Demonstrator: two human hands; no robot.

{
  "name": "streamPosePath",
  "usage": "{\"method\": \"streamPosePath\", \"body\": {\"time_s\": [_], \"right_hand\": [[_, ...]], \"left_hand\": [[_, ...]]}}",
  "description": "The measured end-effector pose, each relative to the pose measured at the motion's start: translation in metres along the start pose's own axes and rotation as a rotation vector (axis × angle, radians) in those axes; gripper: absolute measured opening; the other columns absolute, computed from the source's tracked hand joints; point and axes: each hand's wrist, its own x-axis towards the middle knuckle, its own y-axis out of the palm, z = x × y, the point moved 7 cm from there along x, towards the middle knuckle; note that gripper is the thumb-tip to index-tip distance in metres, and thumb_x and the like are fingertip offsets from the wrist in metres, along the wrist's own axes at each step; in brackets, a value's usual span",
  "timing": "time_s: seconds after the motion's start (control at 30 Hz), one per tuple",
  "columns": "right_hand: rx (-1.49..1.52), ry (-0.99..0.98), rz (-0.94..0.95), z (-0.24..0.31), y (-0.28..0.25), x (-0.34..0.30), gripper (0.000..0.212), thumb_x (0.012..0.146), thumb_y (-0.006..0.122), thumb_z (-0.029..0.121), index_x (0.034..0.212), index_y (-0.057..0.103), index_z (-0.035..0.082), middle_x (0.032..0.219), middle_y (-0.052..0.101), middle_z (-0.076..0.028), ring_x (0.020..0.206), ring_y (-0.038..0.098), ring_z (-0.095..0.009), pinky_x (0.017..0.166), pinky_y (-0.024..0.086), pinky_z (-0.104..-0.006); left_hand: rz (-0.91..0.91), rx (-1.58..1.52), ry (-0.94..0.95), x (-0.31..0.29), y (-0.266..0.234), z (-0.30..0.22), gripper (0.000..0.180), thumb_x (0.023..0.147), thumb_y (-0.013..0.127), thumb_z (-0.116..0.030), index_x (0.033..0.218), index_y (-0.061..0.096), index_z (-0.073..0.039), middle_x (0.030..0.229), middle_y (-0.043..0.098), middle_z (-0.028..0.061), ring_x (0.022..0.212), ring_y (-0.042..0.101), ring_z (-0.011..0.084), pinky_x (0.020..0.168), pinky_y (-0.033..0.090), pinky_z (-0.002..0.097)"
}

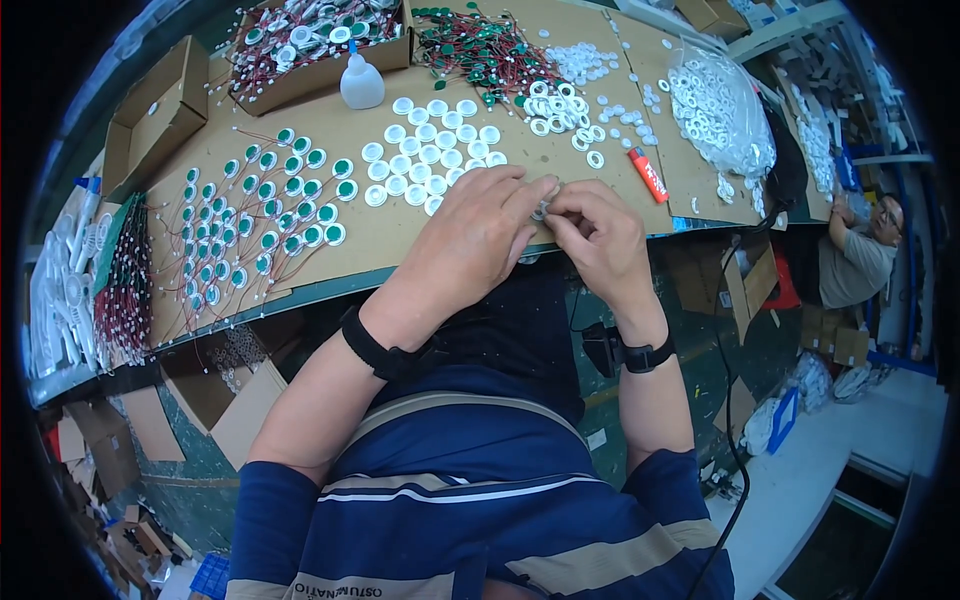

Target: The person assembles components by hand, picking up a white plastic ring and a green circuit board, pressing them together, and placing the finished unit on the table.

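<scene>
Pinching one small pale piece [541, 210] between them, the left hand [468, 238] slants toward one o'clock, palm down, and the right hand [606, 240], curled inward, toward eleven o'clock.

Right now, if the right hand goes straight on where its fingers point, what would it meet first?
Most likely the left hand, which is close ahead of the right hand; the exact depth is unclear.

Shirt [470, 525]: navy, tan bands [590, 565], thin white stripe [440, 494], dark lettering [338, 590]
Sleeves [275, 505]: short, navy
Left wristband [366, 345]: broad, black
Right wristband [650, 356]: likewise black
</scene>
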Motion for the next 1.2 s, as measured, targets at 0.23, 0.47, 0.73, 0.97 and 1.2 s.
{"method": "streamPosePath", "body": {"time_s": [0.23, 0.47, 0.73, 0.97, 1.2], "right_hand": [[-0.146, -0.036, -0.034, -0.015, -0.026, 0.0, 0.01, 0.099, 0.085, -0.003, 0.109, 0.083, -0.002, 0.113, 0.081, -0.009, 0.085, 0.075, -0.017, 0.074, 0.06, -0.0308], [-0.265, -0.04, 0.058, -0.019, -0.025, -0.001, 0.012, 0.099, 0.087, -0.002, 0.11, 0.083, -0.002, 0.112, 0.081, -0.009, 0.088, 0.077, -0.017, 0.077, 0.062, -0.032], [-0.21, 0.077, 0.045, -0.022, -0.024, -0.001, 0.024, 0.1, 0.086, 0.0, 0.124, 0.085, -0.001, 0.107, 0.078, -0.01, 0.086, 0.076, -0.018, 0.077, 0.062, -0.033], [-0.26, 0.066, 0.108, -0.026, -0.023, -0.002, 0.027, 0.101, 0.084, -0.001, 0.128, 0.085, 0.0, 0.11, 0.076, -0.01, 0.089, 0.076, -0.018, 0.078, 0.062, -0.0325], [-0.216, 0.119, 0.075, -0.023, -0.023, -0.003, 0.027, 0.102, 0.083, -0.001, 0.129, 0.085, 0.0, 0.11, 0.075, -0.01, 0.088, 0.075, -0.018, 0.079, 0.061, -0.0325]], "left_hand": [[-0.005, 0.031, -0.004, 0.001, 0.001, -0.001, 0.067, 0.096, 0.087, -0.002, 0.16, 0.069, -0.007, 0.141, 0.076, 0.0194, 0.145, 0.066, 0.0437, 0.123, 0.053, 0.0555], [-0.031, 0.158, 0.007, 0.009, 0.004, -0.002, 0.048, 0.097, 0.086, -0.007, 0.145, 0.078, -0.004, 0.142, 0.076, 0.0196, 0.151, 0.062, 0.0437, 0.129, 0.048, 0.0565], [-0.011, 0.132, 0.016, 0.014, 0.01, 0.002, 0.033, 0.097, 0.087, -0.01, 0.129, 0.084, -0.002, 0.142, 0.077, 0.0181, 0.153, 0.06, 0.043, 0.13, 0.047, 0.0566], [-0.001, 0.074, -0.008, 0.012, 0.009, 0.003, 0.025, 0.099, 0.084, -0.008, 0.122, 0.087, 0.0, 0.141, 0.078, 0.0177, 0.154, 0.061, 0.0422, 0.131, 0.047, 0.0561], [0.002, 0.058, -0.007, 0.011, 0.008, 0.003, 0.024, 0.099, 0.082, -0.007, 0.122, 0.087, 0.0, 0.141, 0.079, 0.0178, 0.153, 0.062, 0.0421, 0.131, 0.048, 0.0561]]}}
